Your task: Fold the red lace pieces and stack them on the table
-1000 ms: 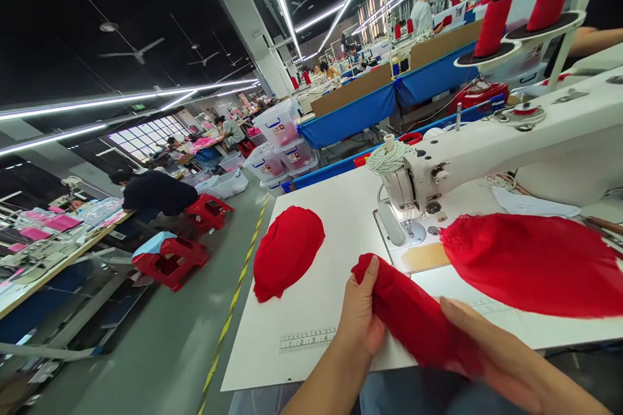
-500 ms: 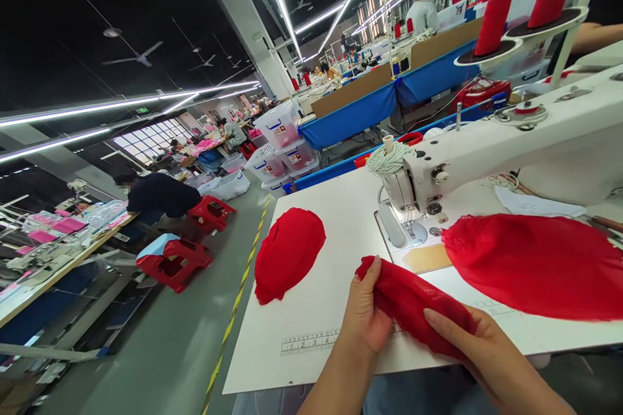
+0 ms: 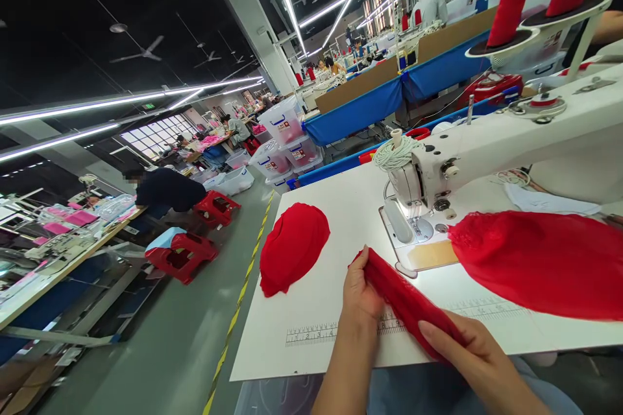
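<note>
A narrow folded piece of red lace fabric (image 3: 400, 295) lies across the front of the white sewing table (image 3: 335, 207), held at both ends. My left hand (image 3: 359, 295) pinches its far end, fingers closed on the cloth. My right hand (image 3: 470, 350) grips the near end at the table's front edge. The white sewing machine (image 3: 487, 142) stands just behind, its presser foot (image 3: 413, 224) a little beyond the fabric's far end.
A pile of red fabric pieces (image 3: 293, 246) lies to the left on the table, a larger red pile (image 3: 540, 262) to the right. Red thread cones (image 3: 509, 3) stand behind the machine. Left of the table runs an aisle with red stools (image 3: 182, 253), storage bins and seated workers.
Both hands have drawn the red piece flatter and narrower and shifted it slightly toward the machine. The view has tilted a little to the right.
</note>
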A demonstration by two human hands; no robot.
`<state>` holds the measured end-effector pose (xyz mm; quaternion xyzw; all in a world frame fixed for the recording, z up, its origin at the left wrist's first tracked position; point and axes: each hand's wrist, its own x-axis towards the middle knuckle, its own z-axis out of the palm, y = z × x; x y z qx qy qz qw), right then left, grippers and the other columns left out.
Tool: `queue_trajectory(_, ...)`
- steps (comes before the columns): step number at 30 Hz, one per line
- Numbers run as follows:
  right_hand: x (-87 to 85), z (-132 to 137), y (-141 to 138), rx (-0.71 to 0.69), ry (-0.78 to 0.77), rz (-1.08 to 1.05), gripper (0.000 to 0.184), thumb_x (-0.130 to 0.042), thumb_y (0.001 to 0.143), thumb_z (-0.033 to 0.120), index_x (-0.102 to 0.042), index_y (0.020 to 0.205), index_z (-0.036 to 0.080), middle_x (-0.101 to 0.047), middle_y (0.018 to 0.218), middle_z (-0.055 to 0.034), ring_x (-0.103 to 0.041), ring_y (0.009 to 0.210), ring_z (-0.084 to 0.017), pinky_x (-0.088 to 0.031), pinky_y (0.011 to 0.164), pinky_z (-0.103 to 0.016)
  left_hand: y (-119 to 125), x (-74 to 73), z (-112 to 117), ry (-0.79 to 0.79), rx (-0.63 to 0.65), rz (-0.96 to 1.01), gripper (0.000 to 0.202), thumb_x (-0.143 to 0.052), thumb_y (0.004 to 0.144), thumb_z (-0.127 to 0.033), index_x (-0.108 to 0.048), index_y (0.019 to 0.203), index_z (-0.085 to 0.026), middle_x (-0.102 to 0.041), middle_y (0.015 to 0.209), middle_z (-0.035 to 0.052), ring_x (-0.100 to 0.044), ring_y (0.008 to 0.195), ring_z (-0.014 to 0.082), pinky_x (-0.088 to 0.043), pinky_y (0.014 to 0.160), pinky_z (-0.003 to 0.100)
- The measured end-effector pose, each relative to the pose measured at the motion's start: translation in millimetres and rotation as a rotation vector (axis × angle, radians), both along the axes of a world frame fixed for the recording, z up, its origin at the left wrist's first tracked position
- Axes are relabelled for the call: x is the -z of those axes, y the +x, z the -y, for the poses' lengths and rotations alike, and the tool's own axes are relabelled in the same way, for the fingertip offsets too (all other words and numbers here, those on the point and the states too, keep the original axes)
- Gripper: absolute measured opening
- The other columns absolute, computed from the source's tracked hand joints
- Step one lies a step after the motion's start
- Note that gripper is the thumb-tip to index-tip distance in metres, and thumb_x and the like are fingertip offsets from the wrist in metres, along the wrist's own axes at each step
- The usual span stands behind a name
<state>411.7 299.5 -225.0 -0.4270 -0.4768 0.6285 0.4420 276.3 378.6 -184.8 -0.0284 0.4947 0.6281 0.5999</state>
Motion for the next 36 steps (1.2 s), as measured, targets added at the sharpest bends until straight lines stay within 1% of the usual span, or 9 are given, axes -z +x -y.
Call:
queue_trajectory(3, -2.2, -20.2, 1.8, 0.011, -0.094, -0.098, 0.04, -0.068, 0.076, 0.059, -0.073, 0.087, 0.02, -0.067, 0.075, -0.0017, -0.06, 0.076, -0.025, -0.051, 0.07, -0.034, -1.7, 4.5, 7.9, 0.033, 0.069, 0.106, 0.017, -0.067, 0.085, -0.019, -0.062, 0.07, -0.014, -0.068, 0.065, 0.0023, -0.066, 0.061, 0.0134, -0.057, 0.068, 0.025)
queue_trajectory(6, -5.0, -35.3, 2.9, 0.035, -0.147, -0.178, 0.042, -0.076, 0.071, 0.053, -0.072, 0.098, 0.021, -0.071, 0.082, -0.002, -0.062, 0.082, -0.025, -0.051, 0.077, -0.035, -1.0, 8.6, 22.1, 0.138, 0.328, 0.247, 0.019, -0.072, 0.081, -0.023, -0.068, 0.093, -0.009, -0.074, 0.091, 0.011, -0.071, 0.088, 0.021, -0.056, 0.088, 0.033)
queue_trajectory(8, -7.9, -40.2, 2.6, 0.043, -0.175, -0.251, 0.045, -0.083, 0.066, 0.046, -0.071, 0.1, 0.021, -0.072, 0.083, -0.002, -0.063, 0.085, -0.024, -0.052, 0.079, -0.033, 0.4, 10.7, 28.1, 0.174, 0.419, 0.267, 0.025, -0.074, 0.079, -0.018, -0.067, 0.101, -0.008, -0.074, 0.099, 0.0134, -0.071, 0.092, 0.0224, -0.055, 0.091, 0.034)
queue_trajectory(15, -11.9, -44.1, 0.1, 0.291, -0.455, -0.728, 0.04, -0.09, 0.056, 0.044, -0.069, 0.082, 0.024, -0.068, 0.08, 0.001, -0.061, 0.073, -0.013, -0.055, 0.067, -0.021, 7.9, 9.9, 16.1, 0.108, 0.086, 0.191, 0.014, -0.059, 0.089, -0.01, -0.065, 0.101, -0.011, -0.075, 0.093, 0.0097, -0.072, 0.087, 0.0182, -0.058, 0.084, 0.03)
queue_trajectory(19, -8.0, -44.0, -1.2, 0.201, -0.303, -0.607, 0.033, -0.085, 0.064, 0.045, -0.071, 0.084, 0.023, -0.067, 0.08, 0.0011, -0.058, 0.076, -0.013, -0.052, 0.073, -0.02, 11.8, 10.5, 13.5, 0.16, 0.114, 0.203, 0.014, -0.056, 0.092, -0.014, -0.064, 0.102, -0.011, -0.075, 0.092, 0.0105, -0.072, 0.089, 0.0194, -0.058, 0.086, 0.033)
queue_trajectory(22, -6.1, -42.6, -2.8, 0.205, -0.233, -0.545, 0.031, -0.088, 0.061, 0.042, -0.071, 0.077, 0.021, -0.064, 0.074, 0.0026, -0.056, 0.075, -0.013, -0.049, 0.073, -0.02, 15.8, 7.7, 13.9, 0.176, 0.173, 0.215, 0.016, -0.057, 0.093, -0.022, -0.067, 0.097, -0.01, -0.075, 0.095, 0.0133, -0.072, 0.092, 0.0221, -0.058, 0.087, 0.034)
queue_trajectory(28, -5.1, -40.1, -5.6, 0.207, -0.175, -0.518, 0.032, -0.085, 0.063, 0.042, -0.072, 0.087, 0.025, -0.069, 0.085, 0.0013, -0.06, 0.086, -0.019, -0.048, 0.082, -0.028, 22.0, -0.6, 12.3, 0.151, 0.111, 0.14, 0.009, -0.059, 0.089, -0.011, -0.068, 0.088, -0.01, -0.075, 0.085, 0.0112, -0.072, 0.091, 0.0217, -0.058, 0.086, 0.033)
queue_trajectory(33, -5.4, -42.5, -6.3, 0.263, -0.14, -0.482, 0.037, -0.07, 0.074, 0.061, -0.07, 0.079, 0.024, -0.066, 0.074, -0.0012, -0.057, 0.072, -0.021, -0.049, 0.067, -0.031, 23.4, -1.1, 14.4, 0.181, 0.109, 0.104, 0.007, -0.062, 0.086, -0.009, -0.069, 0.087, -0.011, -0.075, 0.087, 0.01, -0.072, 0.087, 0.0197, -0.058, 0.086, 0.031)
queue_trajectory(36, -5.5, -44.9, -6.8, 0.28, -0.093, -0.429, 0.036, -0.074, 0.07, 0.058, -0.065, 0.071, 0.023, -0.056, 0.065, 0.0016, -0.047, 0.062, -0.017, -0.044, 0.061, -0.029, 23.8, -0.8, 14.2, 0.176, 0.1, 0.098, 0.009, -0.06, 0.088, -0.008, -0.068, 0.087, -0.01, -0.075, 0.085, 0.0098, -0.072, 0.083, 0.0182, -0.059, 0.083, 0.03)
